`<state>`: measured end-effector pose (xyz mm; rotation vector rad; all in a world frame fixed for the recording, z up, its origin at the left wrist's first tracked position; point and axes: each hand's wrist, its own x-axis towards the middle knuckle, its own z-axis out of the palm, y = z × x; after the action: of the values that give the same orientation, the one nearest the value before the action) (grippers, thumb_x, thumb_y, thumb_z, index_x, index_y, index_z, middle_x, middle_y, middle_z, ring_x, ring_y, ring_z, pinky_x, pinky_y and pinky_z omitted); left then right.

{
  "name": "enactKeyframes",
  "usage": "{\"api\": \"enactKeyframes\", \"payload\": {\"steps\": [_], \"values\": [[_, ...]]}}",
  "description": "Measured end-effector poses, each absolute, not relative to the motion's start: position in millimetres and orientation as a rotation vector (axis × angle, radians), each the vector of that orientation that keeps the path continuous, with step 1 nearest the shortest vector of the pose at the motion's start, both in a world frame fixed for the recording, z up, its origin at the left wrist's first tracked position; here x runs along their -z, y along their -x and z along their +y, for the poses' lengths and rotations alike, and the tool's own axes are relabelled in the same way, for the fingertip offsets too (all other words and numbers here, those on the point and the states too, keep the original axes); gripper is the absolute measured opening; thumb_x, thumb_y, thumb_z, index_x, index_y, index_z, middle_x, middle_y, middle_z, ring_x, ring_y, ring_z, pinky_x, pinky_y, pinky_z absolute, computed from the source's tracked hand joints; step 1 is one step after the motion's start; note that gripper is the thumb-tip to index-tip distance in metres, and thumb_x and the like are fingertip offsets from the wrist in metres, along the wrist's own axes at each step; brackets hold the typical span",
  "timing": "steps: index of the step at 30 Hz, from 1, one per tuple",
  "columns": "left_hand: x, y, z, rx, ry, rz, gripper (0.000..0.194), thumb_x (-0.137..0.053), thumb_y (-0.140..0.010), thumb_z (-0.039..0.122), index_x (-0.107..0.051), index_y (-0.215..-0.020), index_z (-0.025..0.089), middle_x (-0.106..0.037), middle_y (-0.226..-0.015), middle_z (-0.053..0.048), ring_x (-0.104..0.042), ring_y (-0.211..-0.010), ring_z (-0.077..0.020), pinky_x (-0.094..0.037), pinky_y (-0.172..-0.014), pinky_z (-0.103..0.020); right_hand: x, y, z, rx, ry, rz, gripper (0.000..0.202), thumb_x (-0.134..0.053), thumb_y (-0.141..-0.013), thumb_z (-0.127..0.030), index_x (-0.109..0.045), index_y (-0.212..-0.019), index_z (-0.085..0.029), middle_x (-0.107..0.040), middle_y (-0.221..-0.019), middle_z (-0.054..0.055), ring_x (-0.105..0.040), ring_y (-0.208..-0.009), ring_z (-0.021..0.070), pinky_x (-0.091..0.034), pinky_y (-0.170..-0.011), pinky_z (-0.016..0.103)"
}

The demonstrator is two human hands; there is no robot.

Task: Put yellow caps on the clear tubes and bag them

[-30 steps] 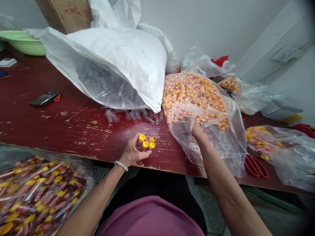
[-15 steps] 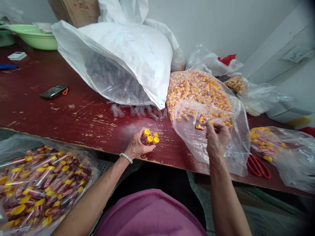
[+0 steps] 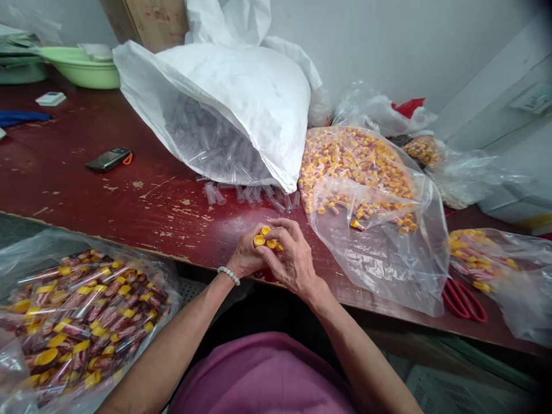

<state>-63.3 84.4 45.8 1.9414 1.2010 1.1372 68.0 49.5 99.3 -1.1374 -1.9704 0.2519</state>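
My left hand (image 3: 248, 253), with a pale bead bracelet at its wrist, is closed around several small clear tubes with yellow caps (image 3: 259, 240) near the table's front edge. Their lower parts are hidden by my fingers. Against the group's right side, my right hand (image 3: 294, 256) has its thumb and fingers closed on one yellow-capped tube. Beyond my hands, loose clear tubes (image 3: 215, 194) lie at the mouth of a white sack (image 3: 241, 80) full of such tubes. To the right, a clear plastic bag (image 3: 375, 270) holds many yellow caps with reddish strips; one capped piece (image 3: 357, 225) lies apart at its front.
Lower left, a large clear bag holds filled yellow-capped tubes (image 3: 86, 322). Red-handled scissors (image 3: 464, 300) lie at right beside another bag of yellow-capped pieces (image 3: 483, 259). A dark handheld device (image 3: 109, 159) and a green basin (image 3: 86, 72) sit at left.
My right hand has come left from the bag of yellow caps to the tubes in my left hand, its fingers now against them. The view has shifted slightly left.
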Motion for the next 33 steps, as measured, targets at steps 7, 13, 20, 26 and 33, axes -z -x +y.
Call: {"api": "enactKeyframes", "payload": {"steps": [7, 13, 20, 26, 33], "values": [[-46, 66, 84, -1.141, -1.880, 1.129, 0.018, -0.063, -0.070, 0.031, -0.051, -0.078, 0.020, -0.058, -0.074, 0.000, -0.053, -0.066, -0.0145, -0.044, -0.062, -0.028, -97, -65, 44, -0.084, 1.218, -2.154, 0.022, -0.051, -0.086, -0.037, -0.060, -0.101, -0.025, -0.044, -0.132, 0.007, -0.043, -0.114, 0.0261, -0.036, -0.095, 0.047], [-47, 68, 83, -1.138, -1.793, 1.025, 0.030, -0.070, -0.065, 0.033, -0.052, -0.084, 0.018, -0.060, -0.076, 0.001, -0.055, -0.069, -0.0139, -0.045, -0.066, -0.027, -91, -74, 45, -0.140, 1.210, -2.168, 0.040, -0.053, -0.083, -0.047, -0.053, -0.115, -0.023, -0.027, -0.144, 0.010, -0.037, -0.123, 0.0289, -0.033, -0.099, 0.049], [-54, 70, 80, -1.105, -1.755, 1.078, 0.040, -0.074, -0.059, 0.037, -0.049, -0.084, 0.018, -0.059, -0.077, 0.002, -0.052, -0.068, -0.0114, -0.043, -0.065, -0.023, -93, -89, 39, -0.173, 1.206, -2.034, 0.047, -0.055, -0.083, -0.033, -0.043, -0.128, -0.023, -0.031, -0.139, 0.012, -0.037, -0.125, 0.0271, -0.036, -0.100, 0.049], [-51, 67, 81, -1.125, -1.828, 1.122, 0.032, -0.069, -0.061, 0.030, -0.049, -0.082, 0.018, -0.054, -0.073, 0.004, -0.048, -0.064, -0.0101, -0.041, -0.061, -0.022, -87, -75, 49, -0.024, 1.185, -2.089, 0.017, -0.049, -0.089, -0.023, -0.063, -0.098, -0.025, -0.047, -0.125, 0.007, -0.046, -0.107, 0.0222, -0.042, -0.088, 0.042], [-44, 65, 84, -1.125, -1.939, 1.123, 0.034, -0.072, -0.060, 0.032, -0.051, -0.083, 0.017, -0.057, -0.078, 0.001, -0.052, -0.068, -0.0123, -0.043, -0.062, -0.024, -111, -81, 65, 0.206, 1.011, -2.584, 0.017, -0.046, -0.091, -0.023, -0.062, -0.099, -0.025, -0.057, -0.100, 0.005, -0.045, -0.089, 0.0199, -0.038, -0.074, 0.034]]}}
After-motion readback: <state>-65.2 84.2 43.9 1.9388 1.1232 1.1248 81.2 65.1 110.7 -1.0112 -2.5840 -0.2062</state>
